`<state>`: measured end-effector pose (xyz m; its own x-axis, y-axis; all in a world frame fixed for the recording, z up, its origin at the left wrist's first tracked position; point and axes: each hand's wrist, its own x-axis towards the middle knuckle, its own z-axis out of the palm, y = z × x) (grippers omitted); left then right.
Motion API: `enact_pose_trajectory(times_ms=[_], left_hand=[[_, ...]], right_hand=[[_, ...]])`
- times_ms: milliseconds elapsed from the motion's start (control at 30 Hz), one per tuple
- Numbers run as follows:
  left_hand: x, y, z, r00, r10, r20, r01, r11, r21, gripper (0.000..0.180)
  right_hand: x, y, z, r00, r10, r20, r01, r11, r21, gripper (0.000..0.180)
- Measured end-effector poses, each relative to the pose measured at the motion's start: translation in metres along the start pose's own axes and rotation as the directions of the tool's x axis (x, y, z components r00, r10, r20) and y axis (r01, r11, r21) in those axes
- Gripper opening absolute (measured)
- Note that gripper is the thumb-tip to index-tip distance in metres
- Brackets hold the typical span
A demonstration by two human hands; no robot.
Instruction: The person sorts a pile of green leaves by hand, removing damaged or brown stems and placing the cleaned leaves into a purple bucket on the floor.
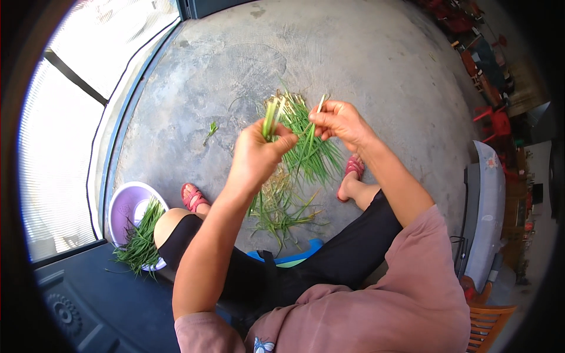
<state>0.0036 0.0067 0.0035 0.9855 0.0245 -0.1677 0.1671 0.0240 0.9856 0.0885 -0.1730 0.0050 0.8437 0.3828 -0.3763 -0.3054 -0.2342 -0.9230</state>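
Observation:
My left hand (262, 147) is closed around a small bunch of chives (271, 116), their pale ends pointing up. A single chive with a white end (321, 103) is pinched between the thumb and fingers of my right hand (340, 125), its green leaves hanging down. Both hands are raised over the floor, close together but apart. Below and beyond them lies a larger pile of chives (318, 159), white ends at the far side. Nearer my seat, loose green leaves and dry yellowish bits (285, 215) are scattered between my feet.
At my left a purple basin (120, 209) holds chives (141, 241) that spill over its rim. A small green scrap (210, 130) lies on the concrete floor (194, 70). A blue-framed mesh door (126, 106) stands left; furniture and a red chair (497, 122) stand right.

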Motion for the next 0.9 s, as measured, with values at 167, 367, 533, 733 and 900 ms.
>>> enact_pose_trajectory(times_ms=[167,367,533,733,900], left_hand=[[-0.003,-0.009,0.019,0.997,0.046,0.067,-0.057,0.985,0.164,0.017],[-0.002,-0.014,0.020,0.995,-0.034,0.095,0.028,0.998,0.061,0.013],[-0.005,-0.004,0.018,0.987,-0.127,0.095,0.127,0.992,0.007,0.012],[-0.006,0.000,0.017,0.983,-0.141,0.118,0.143,0.990,-0.007,0.012],[-0.007,0.000,0.015,0.981,-0.146,0.127,0.151,0.988,-0.025,0.009]], right_hand=[[-0.020,0.016,0.019,0.996,-0.086,0.038,0.083,0.994,0.068,0.016],[-0.026,0.018,0.022,0.985,-0.101,0.141,0.085,0.990,0.112,0.018],[-0.032,0.006,0.015,0.962,-0.178,0.206,0.192,0.980,-0.047,0.018],[-0.034,0.006,0.011,0.968,-0.133,0.214,0.150,0.987,-0.064,0.015],[-0.034,0.015,0.015,0.958,-0.276,0.081,0.286,0.944,-0.165,0.015]])
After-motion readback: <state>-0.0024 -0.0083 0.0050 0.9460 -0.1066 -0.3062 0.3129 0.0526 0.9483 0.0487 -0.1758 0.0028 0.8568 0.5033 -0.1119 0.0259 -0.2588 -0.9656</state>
